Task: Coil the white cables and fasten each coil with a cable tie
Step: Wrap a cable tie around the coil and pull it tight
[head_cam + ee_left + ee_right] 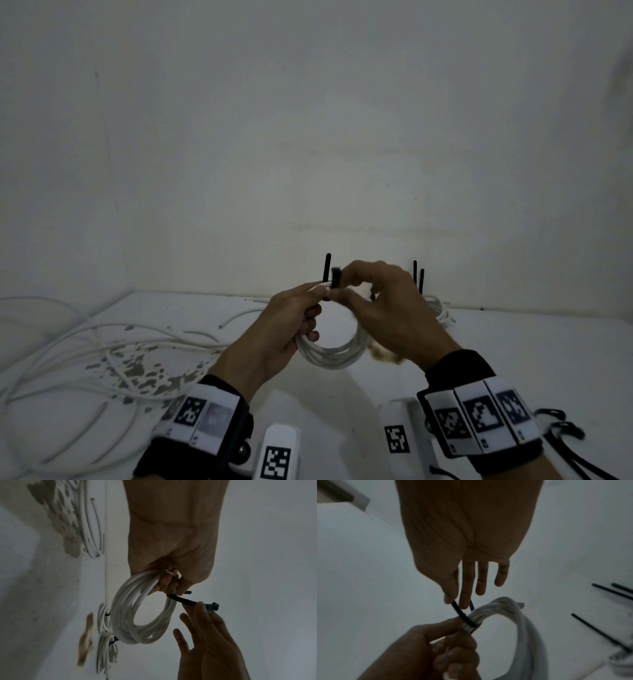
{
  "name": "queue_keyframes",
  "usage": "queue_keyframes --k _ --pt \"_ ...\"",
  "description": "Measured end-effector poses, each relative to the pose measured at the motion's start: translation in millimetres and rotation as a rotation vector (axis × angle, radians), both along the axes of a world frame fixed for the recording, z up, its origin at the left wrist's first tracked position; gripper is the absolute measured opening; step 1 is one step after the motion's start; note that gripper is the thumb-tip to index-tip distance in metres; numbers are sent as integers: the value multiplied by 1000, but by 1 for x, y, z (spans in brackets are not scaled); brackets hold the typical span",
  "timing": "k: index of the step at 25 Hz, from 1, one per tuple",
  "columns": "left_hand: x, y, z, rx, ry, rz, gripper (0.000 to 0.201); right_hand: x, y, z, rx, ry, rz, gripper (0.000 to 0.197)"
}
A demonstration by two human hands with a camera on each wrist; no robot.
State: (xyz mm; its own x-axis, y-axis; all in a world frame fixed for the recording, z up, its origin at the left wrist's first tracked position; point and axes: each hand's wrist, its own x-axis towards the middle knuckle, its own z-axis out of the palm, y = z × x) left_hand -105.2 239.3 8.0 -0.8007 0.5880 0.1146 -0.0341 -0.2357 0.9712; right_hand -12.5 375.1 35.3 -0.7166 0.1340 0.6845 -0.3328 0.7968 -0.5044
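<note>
My left hand (308, 318) grips a coil of white cable (329, 354) above the white table (513, 359), fingers curled round the bundled turns. A black cable tie (185, 601) is wrapped round the bundle at my left fingers. My right hand (356, 284) pinches the tie between thumb and forefinger just above the coil; its other fingers are straight. In the right wrist view the tie (462, 615) crosses the coil (522, 622) beside my left thumb (443, 626). In the left wrist view the tie's head (215, 606) pokes out past my right fingers (200, 609).
Loose white cables (85, 342) sprawl over the table's left side, across worn patches. Behind my hands lie tied coils (104, 618) with black tie tails (418, 277) sticking up. More black ties (561, 428) lie at the right front. A wall stands close behind.
</note>
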Motion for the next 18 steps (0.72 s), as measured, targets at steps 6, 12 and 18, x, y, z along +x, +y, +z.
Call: queue_keyframes --k 6,12,18 --pt "7 9 4 41 6 49 24 -2 -12 2 -80 -93 54 8" --pt "9 6 4 71 -13 50 29 10 -17 9 53 -130 124 6" --pt "14 5 4 30 109 78 16 4 -14 11 -290 64 -19 8"
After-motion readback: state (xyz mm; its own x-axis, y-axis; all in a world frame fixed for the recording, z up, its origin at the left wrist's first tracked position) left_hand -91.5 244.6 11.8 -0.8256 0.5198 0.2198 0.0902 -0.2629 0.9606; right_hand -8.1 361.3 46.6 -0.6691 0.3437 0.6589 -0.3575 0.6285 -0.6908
